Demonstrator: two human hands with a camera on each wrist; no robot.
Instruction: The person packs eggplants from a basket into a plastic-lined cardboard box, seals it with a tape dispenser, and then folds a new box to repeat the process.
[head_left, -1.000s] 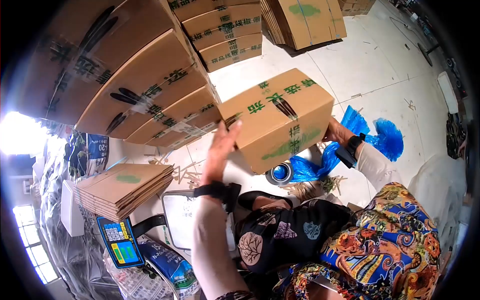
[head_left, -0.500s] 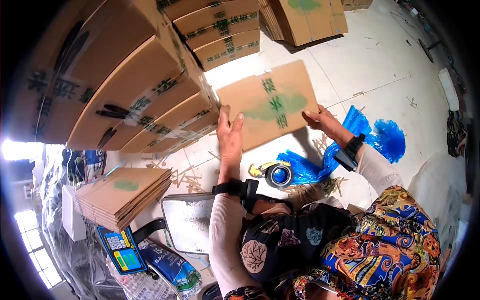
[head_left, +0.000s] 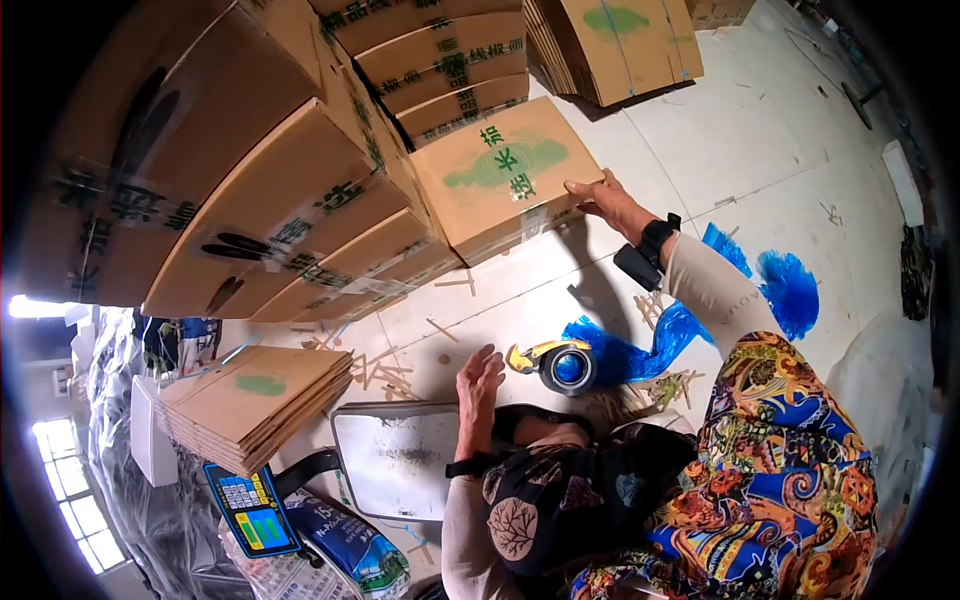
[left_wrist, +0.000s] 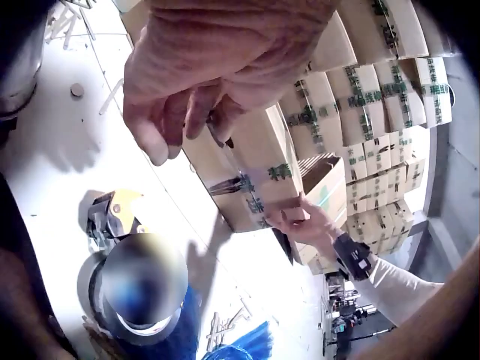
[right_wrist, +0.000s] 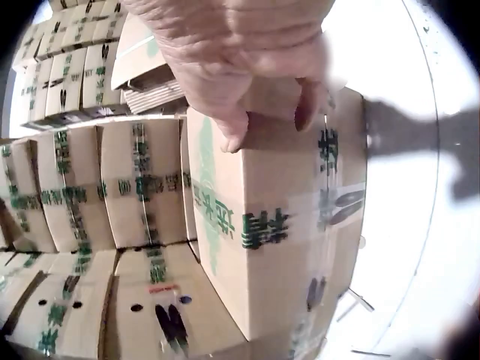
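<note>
A taped cardboard box [head_left: 500, 175] with green print and a green smear on its upper face sits beside the stacked boxes. My right hand [head_left: 612, 205] holds its near right corner. In the right wrist view, the thumb [right_wrist: 234, 135] lies at the edge by the smeared face, a bent finger [right_wrist: 305, 105] against the taped side. Away from the box, my left hand [head_left: 480, 385] hovers near the scale's platform [head_left: 390, 460] with loosely curled fingers and nothing in them. A yellow tape dispenser [head_left: 540, 357] with a big roll lies on the floor to its right.
Stacked boxes [head_left: 290, 200] rise at the left and back. Flattened cartons [head_left: 255, 390] lie above the scale's blue keypad display [head_left: 250, 508]. Crumpled blue plastic [head_left: 650, 355] and thin wooden sticks [head_left: 380, 375] litter the floor. Bundled flat cartons [head_left: 625, 50] stand farther back.
The box has been tipped over, smeared face up, and set down by the stack. My left hand has let go and drawn back towards the body; the right hand stays on the box.
</note>
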